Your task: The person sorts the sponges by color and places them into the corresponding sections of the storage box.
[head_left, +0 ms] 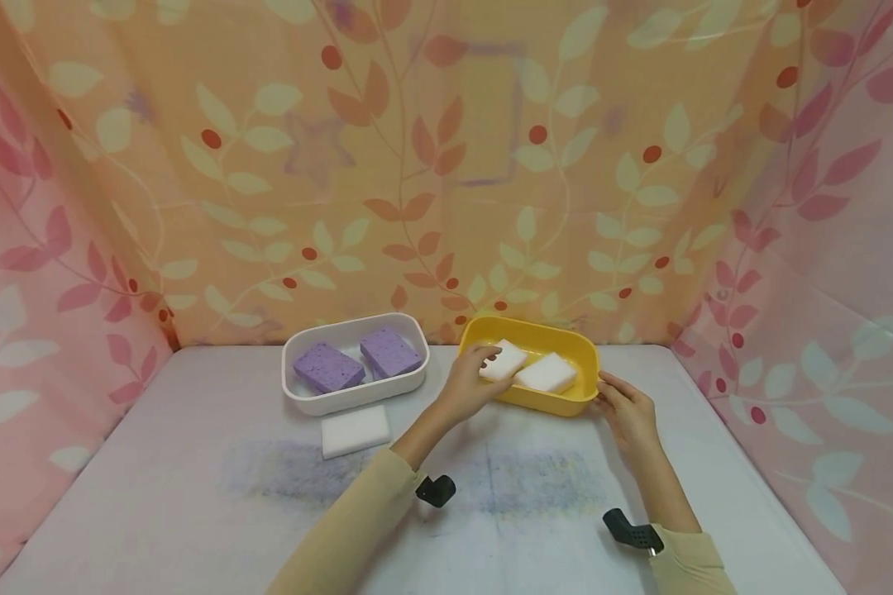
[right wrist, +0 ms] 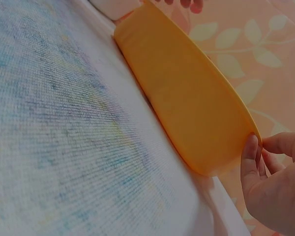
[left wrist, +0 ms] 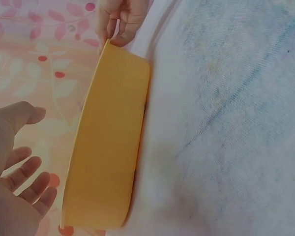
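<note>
A yellow plastic tray [head_left: 542, 402] stands on the table with two white sponges [head_left: 547, 373] lying inside it. My right hand [head_left: 628, 413] pinches the tray's rim at its right end; the right wrist view shows thumb and fingers on either side of that rim. Over the tray's left end hovers my left hand [head_left: 470, 385], near the left white sponge [head_left: 504, 359]. In the left wrist view its fingers [left wrist: 32, 179] are loosely bent and spread from the thumb, with nothing between them.
Left of the yellow tray is a white tray [head_left: 357, 402] with two purple sponges [head_left: 329, 368] in it. Another white sponge [head_left: 355, 430] lies on the table in front of the white tray. Leaf-patterned curtains [head_left: 446, 165] stand behind and along both sides of the stained white tabletop [head_left: 193, 496].
</note>
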Available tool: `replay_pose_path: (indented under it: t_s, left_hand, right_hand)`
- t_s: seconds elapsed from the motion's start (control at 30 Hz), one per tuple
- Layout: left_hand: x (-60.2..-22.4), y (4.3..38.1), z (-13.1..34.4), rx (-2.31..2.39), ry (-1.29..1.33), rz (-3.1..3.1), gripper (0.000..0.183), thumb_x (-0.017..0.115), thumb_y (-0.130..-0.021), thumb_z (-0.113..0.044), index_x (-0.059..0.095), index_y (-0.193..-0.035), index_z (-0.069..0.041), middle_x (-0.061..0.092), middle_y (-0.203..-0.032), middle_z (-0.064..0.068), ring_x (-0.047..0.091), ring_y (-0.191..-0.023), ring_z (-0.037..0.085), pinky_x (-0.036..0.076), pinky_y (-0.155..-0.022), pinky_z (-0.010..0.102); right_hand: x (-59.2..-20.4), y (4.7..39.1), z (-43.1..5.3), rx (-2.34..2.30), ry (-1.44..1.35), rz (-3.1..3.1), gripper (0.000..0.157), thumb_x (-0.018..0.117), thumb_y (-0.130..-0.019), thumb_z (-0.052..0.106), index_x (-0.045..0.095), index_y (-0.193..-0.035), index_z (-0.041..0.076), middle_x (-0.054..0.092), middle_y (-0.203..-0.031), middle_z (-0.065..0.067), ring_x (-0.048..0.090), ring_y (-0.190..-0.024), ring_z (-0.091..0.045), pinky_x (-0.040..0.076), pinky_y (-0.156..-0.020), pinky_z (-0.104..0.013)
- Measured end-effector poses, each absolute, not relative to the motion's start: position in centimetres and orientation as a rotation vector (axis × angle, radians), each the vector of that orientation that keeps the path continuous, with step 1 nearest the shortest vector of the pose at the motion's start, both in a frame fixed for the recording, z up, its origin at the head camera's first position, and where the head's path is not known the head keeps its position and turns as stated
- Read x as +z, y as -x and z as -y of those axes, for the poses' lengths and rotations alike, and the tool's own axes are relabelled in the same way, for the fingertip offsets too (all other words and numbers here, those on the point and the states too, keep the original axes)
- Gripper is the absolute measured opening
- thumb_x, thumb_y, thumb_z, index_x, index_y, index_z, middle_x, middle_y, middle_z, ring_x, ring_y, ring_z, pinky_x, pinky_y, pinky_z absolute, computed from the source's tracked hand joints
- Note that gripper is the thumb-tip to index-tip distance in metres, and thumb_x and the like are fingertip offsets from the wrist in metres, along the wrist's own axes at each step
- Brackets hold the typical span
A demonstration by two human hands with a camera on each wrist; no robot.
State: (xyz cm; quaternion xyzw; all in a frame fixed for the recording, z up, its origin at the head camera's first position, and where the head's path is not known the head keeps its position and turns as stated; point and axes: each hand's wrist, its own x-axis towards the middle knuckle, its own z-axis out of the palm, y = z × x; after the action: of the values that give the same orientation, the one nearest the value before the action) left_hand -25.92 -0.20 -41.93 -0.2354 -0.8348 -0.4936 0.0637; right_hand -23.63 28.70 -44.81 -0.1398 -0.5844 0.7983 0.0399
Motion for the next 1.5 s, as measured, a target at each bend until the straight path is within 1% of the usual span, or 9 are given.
replay_pose_path:
  t_s: [0.13, 0.23, 0.57, 0.7, 0.83, 0.97, 1.17, 1.4, 1.5]
  left_hand:
    - [-41.9, 25.4, 0.9, -1.465, 0.690, 2.523, 0.055, 0.078, -0.094, -0.016, 0.060, -0.141, 0.006, 0.061, -0.129, 0.022, 0.059, -0.120, 0.041, 0.050, -0.105, 0.050]
    - [-42.0, 25.1, 1.4, -1.456, 0.666, 2.523, 0.054, 0.078, -0.094, -0.017, 0.061, -0.140, 0.005, 0.061, -0.130, 0.023, 0.059, -0.120, 0.040, 0.050, -0.104, 0.051]
    - [-42.6, 24.0, 3.7, -1.455, 0.563, 2.481, 0.051, 0.082, -0.092, -0.014, 0.064, -0.135, 0.005, 0.061, -0.127, 0.021, 0.058, -0.119, 0.041, 0.049, -0.104, 0.053]
    - [-43.0, 23.6, 4.8, -1.463, 0.540, 2.447, 0.049, 0.082, -0.092, -0.010, 0.064, -0.134, 0.007, 0.062, -0.125, 0.023, 0.058, -0.116, 0.042, 0.051, -0.103, 0.055]
    - [-43.2, 23.2, 6.0, -1.454, 0.491, 2.462, 0.049, 0.082, -0.091, -0.008, 0.064, -0.135, 0.005, 0.064, -0.124, 0.023, 0.059, -0.115, 0.040, 0.051, -0.103, 0.057]
    - [-43.3, 22.7, 7.2, -1.440, 0.442, 2.482, 0.048, 0.081, -0.091, -0.009, 0.065, -0.135, 0.003, 0.066, -0.122, 0.021, 0.060, -0.115, 0.043, 0.051, -0.103, 0.058]
    - [-43.4, 21.8, 8.9, -1.477, 0.386, 2.497, 0.050, 0.081, -0.091, -0.007, 0.063, -0.136, 0.006, 0.064, -0.123, 0.026, 0.059, -0.117, 0.047, 0.049, -0.106, 0.061]
    - [-43.9, 21.2, 11.1, -1.434, 0.325, 2.555, 0.052, 0.080, -0.093, -0.009, 0.060, -0.140, 0.005, 0.063, -0.127, 0.025, 0.058, -0.121, 0.046, 0.048, -0.107, 0.059]
    - [-44.1, 20.9, 12.1, -1.392, 0.313, 2.566, 0.052, 0.080, -0.092, -0.009, 0.061, -0.139, 0.005, 0.064, -0.126, 0.025, 0.058, -0.120, 0.046, 0.049, -0.105, 0.059]
  right_hand:
    - [-44.8, 23.7, -28.7, 2.455, 0.431, 1.774, 0.018, 0.064, -0.105, 0.006, 0.076, -0.111, 0.017, 0.073, -0.101, 0.010, 0.068, -0.090, -0.007, 0.059, -0.087, -0.017]
    - [-44.8, 23.7, -28.7, 2.457, 0.430, 1.771, 0.018, 0.064, -0.105, 0.007, 0.077, -0.108, 0.018, 0.073, -0.101, 0.009, 0.068, -0.091, -0.007, 0.059, -0.087, -0.017]
    - [-45.0, 23.9, -28.7, 2.453, 0.422, 1.773, 0.019, 0.063, -0.105, 0.007, 0.077, -0.116, 0.015, 0.073, -0.099, 0.009, 0.068, -0.090, -0.007, 0.059, -0.085, -0.016]
    - [-44.9, 23.8, -28.7, 2.453, 0.411, 1.783, 0.019, 0.063, -0.106, 0.008, 0.078, -0.108, 0.019, 0.073, -0.099, 0.010, 0.067, -0.090, -0.006, 0.059, -0.085, -0.016]
    - [-44.8, 23.7, -28.7, 2.465, 0.415, 1.771, 0.021, 0.062, -0.106, 0.008, 0.078, -0.101, 0.022, 0.073, -0.099, 0.010, 0.067, -0.091, -0.006, 0.059, -0.086, -0.016]
    - [-44.7, 23.7, -28.7, 2.469, 0.436, 1.763, 0.021, 0.062, -0.106, 0.007, 0.078, -0.103, 0.021, 0.073, -0.098, 0.010, 0.067, -0.091, -0.006, 0.058, -0.086, -0.016]
    - [-44.5, 23.5, -28.8, 2.472, 0.449, 1.770, 0.022, 0.061, -0.106, 0.007, 0.077, -0.100, 0.022, 0.073, -0.095, 0.011, 0.066, -0.090, -0.006, 0.058, -0.085, -0.016]
    - [-44.8, 23.8, -29.1, 2.464, 0.466, 1.761, 0.017, 0.063, -0.105, 0.009, 0.077, -0.112, 0.016, 0.073, -0.100, 0.009, 0.066, -0.092, -0.007, 0.058, -0.085, -0.016]
    - [-44.9, 23.7, -29.0, 2.459, 0.441, 1.769, 0.018, 0.063, -0.105, 0.008, 0.077, -0.109, 0.018, 0.073, -0.100, 0.010, 0.066, -0.091, -0.007, 0.058, -0.085, -0.016]
